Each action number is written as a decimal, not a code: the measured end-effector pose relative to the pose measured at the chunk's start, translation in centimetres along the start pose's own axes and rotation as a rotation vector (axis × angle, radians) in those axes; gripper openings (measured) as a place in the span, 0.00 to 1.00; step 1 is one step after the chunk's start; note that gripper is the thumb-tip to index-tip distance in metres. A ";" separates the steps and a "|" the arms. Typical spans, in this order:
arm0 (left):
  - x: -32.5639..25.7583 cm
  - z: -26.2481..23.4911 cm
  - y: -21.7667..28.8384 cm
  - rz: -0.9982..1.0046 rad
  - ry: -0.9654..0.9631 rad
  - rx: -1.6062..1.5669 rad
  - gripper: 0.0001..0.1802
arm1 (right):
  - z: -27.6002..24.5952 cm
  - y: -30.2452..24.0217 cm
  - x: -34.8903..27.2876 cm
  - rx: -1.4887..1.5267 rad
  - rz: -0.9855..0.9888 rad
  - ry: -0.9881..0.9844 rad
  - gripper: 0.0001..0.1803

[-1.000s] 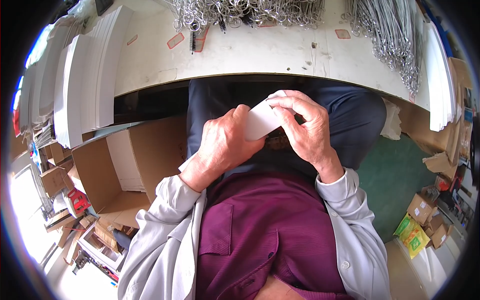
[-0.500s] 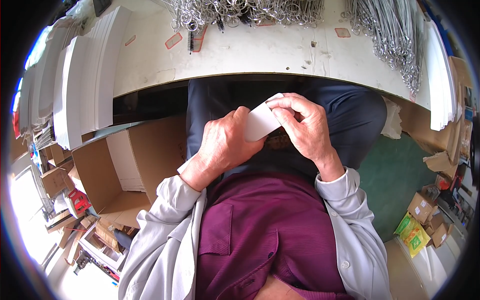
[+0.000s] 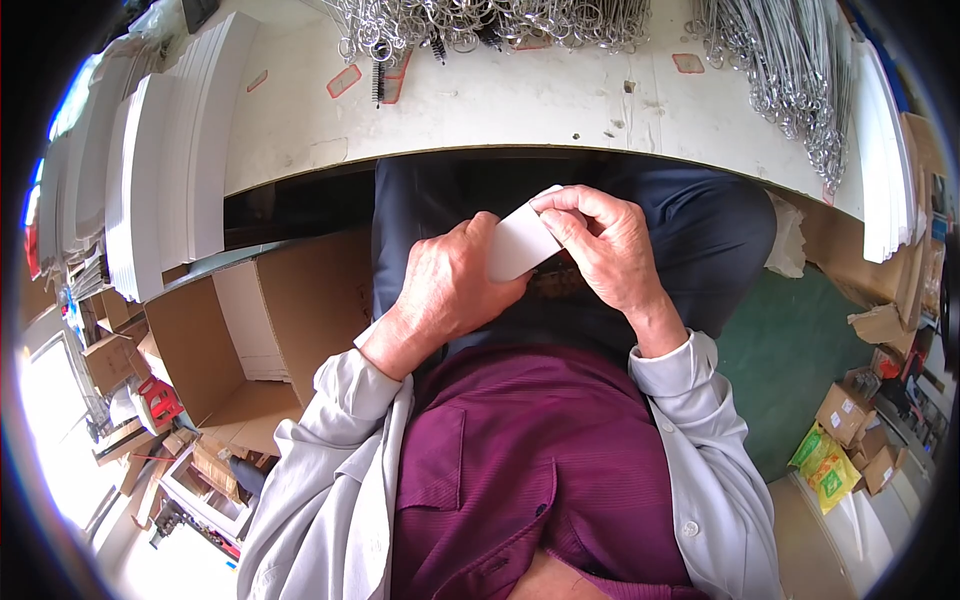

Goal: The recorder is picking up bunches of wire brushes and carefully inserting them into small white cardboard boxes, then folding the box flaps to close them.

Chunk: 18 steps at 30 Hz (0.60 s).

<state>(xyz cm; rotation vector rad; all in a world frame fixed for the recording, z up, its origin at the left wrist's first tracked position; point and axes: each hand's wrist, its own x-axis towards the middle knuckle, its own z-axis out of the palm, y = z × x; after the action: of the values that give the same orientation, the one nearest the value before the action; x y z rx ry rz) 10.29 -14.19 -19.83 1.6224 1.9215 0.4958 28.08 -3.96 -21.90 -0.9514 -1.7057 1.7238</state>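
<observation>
A small white card (image 3: 520, 242) sits between both hands, over my lap and just below the edge of the white worktable (image 3: 520, 100). My left hand (image 3: 455, 285) wraps its lower left part, fingers curled around it. My right hand (image 3: 605, 245) pinches the card's upper right corner with thumb and fingertips. The card's underside is hidden.
Stacks of white sheets (image 3: 165, 150) stand on the table's left. Heaps of metal wire rings (image 3: 480, 20) and wire pieces (image 3: 785, 70) lie along its far side. An open cardboard box (image 3: 250, 320) stands at my left. Small boxes and yellow-green packets (image 3: 825, 465) lie on the floor at right.
</observation>
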 end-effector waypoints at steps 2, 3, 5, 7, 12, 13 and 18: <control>-0.1 0.0 0.0 -0.001 -0.003 -0.004 0.25 | -0.2 0.0 0.0 0.000 0.014 -0.010 0.05; -0.1 0.1 0.0 -0.001 -0.005 -0.008 0.25 | -0.3 0.0 -0.1 -0.001 0.027 -0.020 0.05; -0.1 0.2 0.0 0.005 -0.002 -0.008 0.25 | -0.4 0.1 -0.1 0.024 0.035 -0.024 0.05; -0.1 0.2 -0.1 0.010 0.001 -0.008 0.25 | -0.4 0.1 -0.1 0.049 0.042 -0.028 0.06; -0.2 0.3 -0.1 0.019 0.016 -0.019 0.25 | -0.4 -0.1 -0.1 0.094 0.064 -0.035 0.06; -0.2 0.3 0.0 0.019 0.016 -0.019 0.25 | -0.3 -0.1 0.0 0.094 0.064 -0.035 0.06; -0.2 0.2 -0.1 0.009 0.008 -0.002 0.24 | -0.2 -0.3 0.0 0.017 0.037 -0.034 0.06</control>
<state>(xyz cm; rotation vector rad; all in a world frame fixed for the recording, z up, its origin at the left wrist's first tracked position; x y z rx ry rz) 10.40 -14.44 -19.98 1.6309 1.9197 0.5084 28.22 -3.76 -21.55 -0.9561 -1.7019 1.7853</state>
